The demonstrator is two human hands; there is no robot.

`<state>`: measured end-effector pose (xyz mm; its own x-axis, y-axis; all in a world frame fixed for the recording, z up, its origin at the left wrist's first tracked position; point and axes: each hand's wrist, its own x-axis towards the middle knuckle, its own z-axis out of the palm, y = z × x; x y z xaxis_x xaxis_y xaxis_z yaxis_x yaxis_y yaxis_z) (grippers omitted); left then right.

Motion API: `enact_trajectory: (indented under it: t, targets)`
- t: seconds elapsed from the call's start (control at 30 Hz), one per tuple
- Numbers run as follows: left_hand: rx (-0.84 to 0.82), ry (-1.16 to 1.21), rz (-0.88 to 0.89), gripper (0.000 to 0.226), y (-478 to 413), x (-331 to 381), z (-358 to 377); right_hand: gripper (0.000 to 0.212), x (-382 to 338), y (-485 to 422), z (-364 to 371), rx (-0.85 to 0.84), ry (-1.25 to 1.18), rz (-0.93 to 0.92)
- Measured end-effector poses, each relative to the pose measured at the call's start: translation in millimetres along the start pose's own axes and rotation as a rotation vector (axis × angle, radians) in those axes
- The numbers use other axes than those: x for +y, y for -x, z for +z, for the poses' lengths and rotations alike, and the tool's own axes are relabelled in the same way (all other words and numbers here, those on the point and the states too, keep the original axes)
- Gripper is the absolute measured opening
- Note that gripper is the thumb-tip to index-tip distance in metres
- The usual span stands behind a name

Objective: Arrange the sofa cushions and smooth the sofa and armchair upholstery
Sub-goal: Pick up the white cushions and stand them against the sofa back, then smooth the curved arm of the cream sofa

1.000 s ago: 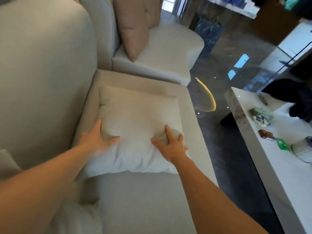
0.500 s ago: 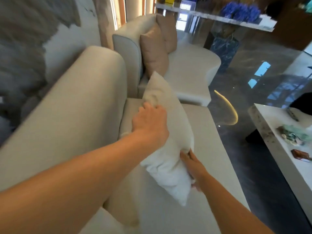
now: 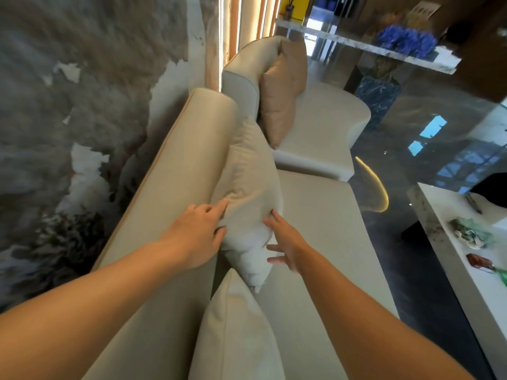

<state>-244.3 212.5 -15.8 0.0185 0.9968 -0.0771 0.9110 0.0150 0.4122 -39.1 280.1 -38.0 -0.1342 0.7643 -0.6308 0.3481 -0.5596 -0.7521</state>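
A pale cream cushion (image 3: 248, 182) stands upright, leaning against the backrest of the cream sofa (image 3: 181, 165). My left hand (image 3: 199, 231) rests on its left edge, fingers spread, between cushion and backrest. My right hand (image 3: 284, 242) touches its front face lower down with fingers apart. A second cream cushion (image 3: 236, 333) stands upright nearer to me. Beyond the sofa, a cream armchair (image 3: 321, 124) holds a tan cushion (image 3: 279, 102) propped against its back.
A white low table (image 3: 466, 270) with small items stands at the right, across a strip of dark glossy floor (image 3: 406, 215). A marbled wall (image 3: 82, 105) runs behind the sofa. A glass shelf with blue flowers (image 3: 406, 41) is at the far back.
The cushion lay flat on the seat under both hands, then was lifted on edge and now leans on the backrest. My hands have loosened from gripping to touching it.
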Motion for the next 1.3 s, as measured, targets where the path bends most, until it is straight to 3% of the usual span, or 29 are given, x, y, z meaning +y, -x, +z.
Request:
enact_trajectory:
  t: [0.1, 0.23, 0.33, 0.47, 0.57, 0.7, 0.83, 0.93, 1.0, 1.13, 1.3]
  targets:
    - [-0.011, -0.080, -0.022, 0.055, 29, 7, -4, 0.055, -1, 34, 7, 0.054, 0.189, -0.082]
    - [-0.005, -0.501, -0.073, 0.037, 87, 14, -12, 0.056, 26, 94, 20, 0.108, 0.786, -0.221]
    - [-0.014, -0.558, -0.163, 0.038, 144, 18, -11, 0.047, 59, 150, 22, 0.090, 1.064, -0.261]
    - [-0.002, -0.582, -0.265, 0.032, 235, 39, -6, 0.041, 104, 232, 13, 0.093, 1.239, -0.388]
    - [-0.062, -0.406, -0.396, 0.031, 318, 72, -7, 0.039, 139, 315, -5, 0.067, 1.301, -0.422]
    - [-0.301, -0.319, -0.499, 0.035, 432, 135, -10, 0.038, 184, 436, -36, -0.002, 1.355, -0.296]
    - [-0.433, -0.300, -0.505, 0.035, 521, 164, 13, 0.040, 254, 518, -51, -0.079, 1.306, -0.149]
    - [-0.298, -0.302, -0.534, 0.030, 574, 164, 53, 0.045, 334, 550, -43, -0.177, 1.223, -0.045]
    - [-0.174, -0.346, -0.505, 0.033, 599, 162, 83, 0.061, 388, 566, -26, -0.164, 1.194, 0.001]
    - [-0.015, -0.175, -0.520, 0.052, 634, 156, 122, 0.089, 453, 586, 12, 0.144, 1.226, -0.072]
    - [0.195, -0.186, -0.517, 0.058, 642, 156, 143, 0.088, 473, 578, 26, 0.482, 1.214, -0.224]
